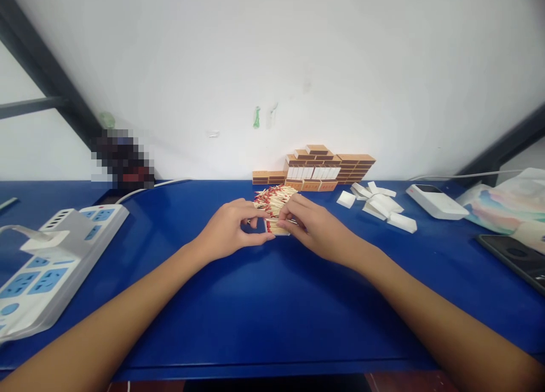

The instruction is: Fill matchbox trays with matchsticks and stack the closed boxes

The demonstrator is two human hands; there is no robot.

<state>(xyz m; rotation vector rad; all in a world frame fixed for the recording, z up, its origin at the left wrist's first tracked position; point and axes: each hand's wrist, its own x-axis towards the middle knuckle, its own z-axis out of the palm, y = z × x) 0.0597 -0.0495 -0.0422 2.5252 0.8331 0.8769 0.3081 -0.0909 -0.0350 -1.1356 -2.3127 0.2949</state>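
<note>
A small white matchbox tray (271, 227) with red-headed matches in it lies on the blue table in front of me. My left hand (232, 227) grips the tray's left end between thumb and fingers. Over the right part of the tray, my right hand (313, 224) has its fingers closed in a pinch on matches; its fingers hide part of the tray. Just behind both hands is a heap of loose matches (275, 195), their red heads mostly toward the left.
Stacked brown matchboxes (313, 168) stand against the white wall. Several empty white trays (381, 205) lie right of them. Further right are a white device (436, 202), a plastic bag (502, 202) and a dark phone (513, 258). A power strip (63, 267) sits at left.
</note>
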